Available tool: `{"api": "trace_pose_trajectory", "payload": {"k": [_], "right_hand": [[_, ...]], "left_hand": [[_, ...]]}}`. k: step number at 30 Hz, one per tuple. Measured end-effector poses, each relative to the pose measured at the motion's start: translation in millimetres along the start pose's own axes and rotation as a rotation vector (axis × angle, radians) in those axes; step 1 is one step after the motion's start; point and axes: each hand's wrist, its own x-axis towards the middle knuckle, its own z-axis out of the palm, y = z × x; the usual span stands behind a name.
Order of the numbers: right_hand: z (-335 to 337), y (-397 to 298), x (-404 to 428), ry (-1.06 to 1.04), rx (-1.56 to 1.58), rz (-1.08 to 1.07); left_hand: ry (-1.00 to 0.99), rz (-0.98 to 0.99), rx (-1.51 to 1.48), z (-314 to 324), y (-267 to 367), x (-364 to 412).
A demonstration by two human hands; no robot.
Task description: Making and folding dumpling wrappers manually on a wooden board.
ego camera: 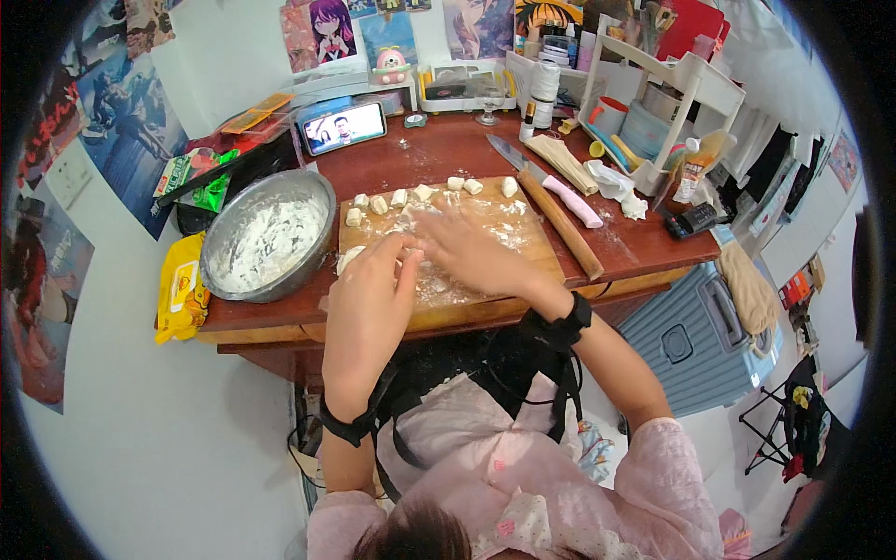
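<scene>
Over the wooden cutting board (539,255), my left hand (367,297) is bent, thumb and forefinger close together near a small pale bit, perhaps dough. What its palm covers is hidden. My right hand (472,248), blurred, reaches flat across the floured board with its fingers stretched beside the left fingertips. Along the board's far side lie several cut dough pieces (399,198), with another dough piece (509,187) at the far right corner. A paler dough lump (350,259) shows partly behind my left hand. Flour (514,234) is scattered over the wood.
Left of the board stands a floury metal bowl (269,231), with yellow wipes (183,287) beside it. A wooden rolling pin (560,224) and a pink-handled knife (574,201) lie right. Behind are a propped phone (344,129), a glass (488,108) and a white rack (658,168).
</scene>
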Motion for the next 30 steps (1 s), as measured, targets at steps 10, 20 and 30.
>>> {"api": "trace_pose_trajectory", "payload": {"k": [10, 20, 30], "right_hand": [[-19.6, 3.3, 6.9, 0.013, 1.421, 0.275], [-16.9, -12.5, 3.2, 0.01, 1.547, 0.339], [-11.2, 0.4, 1.1, -0.076, 1.579, 0.262]], "left_hand": [[0.099, 0.289, 0.005, 49.3, -7.3, 13.6], [0.071, 0.066, -0.307, 68.0, -8.7, 22.7], [-0.184, -0.135, -0.843, 59.4, -21.1, 31.8]]}}
